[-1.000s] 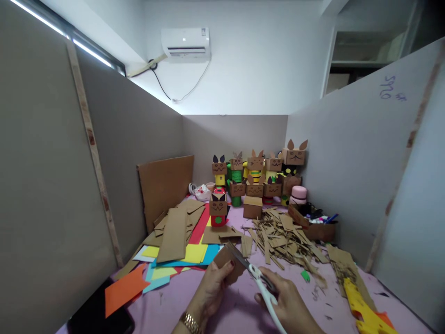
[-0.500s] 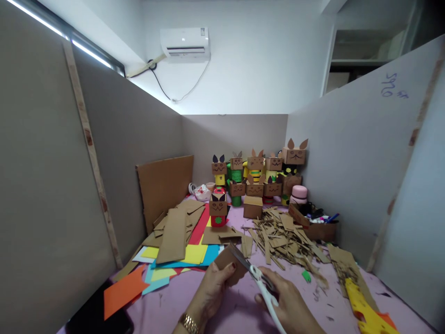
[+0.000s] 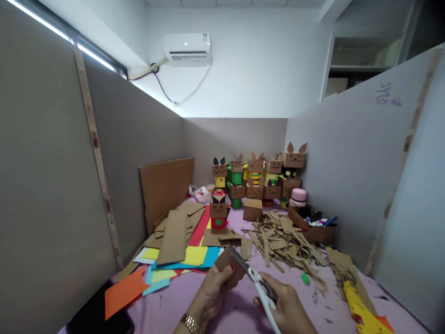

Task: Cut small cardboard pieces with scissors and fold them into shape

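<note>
My left hand (image 3: 216,288) pinches a small brown cardboard piece (image 3: 226,265) between thumb and fingers, above the front of the purple-covered table. White-handled scissors (image 3: 255,277) are in my right hand (image 3: 287,304), whose fingers wrap the handles. The blades point up and to the left, lying along the upper right edge of the cardboard. From this angle the blades look nearly closed. Beyond my hands stands a red paper figure (image 3: 218,215) with a cardboard box head, drawn face and dark ears.
Coloured paper sheets (image 3: 194,256) and cardboard panels (image 3: 173,236) lie at left. A heap of cardboard scraps (image 3: 283,239) spreads at right, before an open box of pens (image 3: 318,232). Several figures (image 3: 255,164) stand at the back. A yellow object (image 3: 363,308) lies front right.
The scissors and my right hand have shifted slightly left, with the blades closer together along the cardboard. My left hand stays almost in place. The camera view has tilted up a little.
</note>
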### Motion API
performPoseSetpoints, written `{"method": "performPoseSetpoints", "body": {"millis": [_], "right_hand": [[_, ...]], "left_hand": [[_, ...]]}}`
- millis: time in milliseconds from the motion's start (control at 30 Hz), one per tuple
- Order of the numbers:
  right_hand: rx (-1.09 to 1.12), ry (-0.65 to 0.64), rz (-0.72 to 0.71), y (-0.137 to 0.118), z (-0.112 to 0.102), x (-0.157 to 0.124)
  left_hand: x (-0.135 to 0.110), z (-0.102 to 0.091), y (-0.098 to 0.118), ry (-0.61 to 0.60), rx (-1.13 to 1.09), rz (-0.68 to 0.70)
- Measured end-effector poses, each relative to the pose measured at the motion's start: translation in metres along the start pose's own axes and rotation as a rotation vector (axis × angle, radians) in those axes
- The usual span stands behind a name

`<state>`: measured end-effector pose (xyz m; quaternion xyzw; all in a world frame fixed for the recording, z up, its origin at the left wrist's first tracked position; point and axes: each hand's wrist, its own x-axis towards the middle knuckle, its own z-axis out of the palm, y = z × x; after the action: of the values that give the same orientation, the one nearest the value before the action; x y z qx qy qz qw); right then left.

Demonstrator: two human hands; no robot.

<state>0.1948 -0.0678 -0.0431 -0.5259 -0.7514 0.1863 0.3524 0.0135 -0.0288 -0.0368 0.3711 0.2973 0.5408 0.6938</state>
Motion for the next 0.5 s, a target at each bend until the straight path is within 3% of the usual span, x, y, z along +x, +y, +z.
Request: {"method": "performPoseSetpoints", "body": {"millis": [233,500], "right_hand": [[0.03,-0.019,-0.031,-0.0006,-0.0046,0.0013],[0.01,-0.038,0.004,-0.0038,-0.0089,-0.0002]], "left_hand": [[-0.0011,0.002,0.0042,-0.054,0.065,0.028],[-0.0026,0.0054,0.0011,-0.034,0.054,0.005]]}}
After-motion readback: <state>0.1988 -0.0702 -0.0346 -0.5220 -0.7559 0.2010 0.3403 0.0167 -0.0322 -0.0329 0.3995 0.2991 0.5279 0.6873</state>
